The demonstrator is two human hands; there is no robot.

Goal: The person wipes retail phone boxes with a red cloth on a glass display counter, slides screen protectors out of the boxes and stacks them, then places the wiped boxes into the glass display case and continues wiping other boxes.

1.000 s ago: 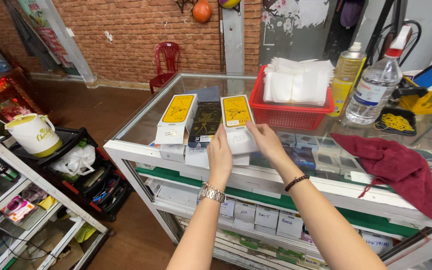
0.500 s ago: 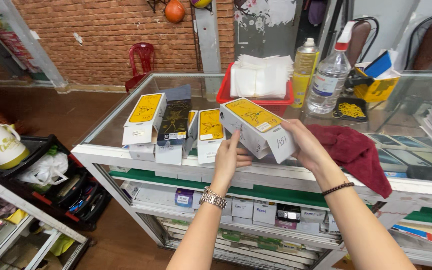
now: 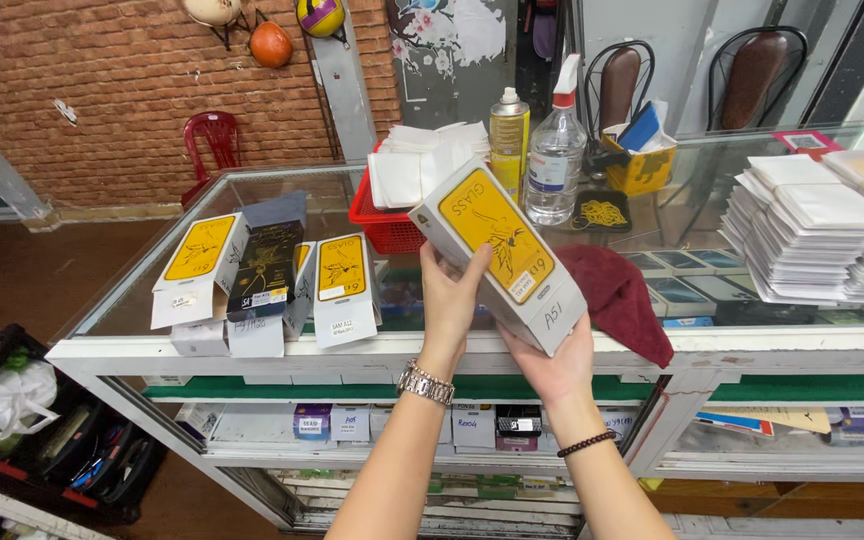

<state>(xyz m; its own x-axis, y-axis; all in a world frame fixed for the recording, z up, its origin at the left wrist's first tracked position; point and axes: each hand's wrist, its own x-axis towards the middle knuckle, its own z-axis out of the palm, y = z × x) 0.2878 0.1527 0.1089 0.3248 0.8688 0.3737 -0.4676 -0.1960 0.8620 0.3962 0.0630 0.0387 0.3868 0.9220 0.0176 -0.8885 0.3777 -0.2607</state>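
Observation:
Both my hands hold a stack of white boxes with a yellow top panel (image 3: 500, 250), lifted above the front edge of the glass counter (image 3: 252, 345). My left hand (image 3: 452, 300) grips its near left side, and a metal watch is on that wrist. My right hand (image 3: 557, 360) supports it from below, a dark bead bracelet on the wrist. Left of them, more yellow-and-white boxes (image 3: 337, 285) and one dark box (image 3: 264, 265) lean in a row on the counter.
A dark red cloth (image 3: 617, 295) lies right of my hands. Behind stand a red basket of white packets (image 3: 377, 215), a yellow spray can (image 3: 508, 140) and a clear spray bottle (image 3: 555, 160). Stacks of white packets (image 3: 817, 235) fill the right. Shelves under the glass hold small boxes.
The stack came out of the row on the counter and rose to the right in both hands. My view swung right, so the row of boxes sits further left.

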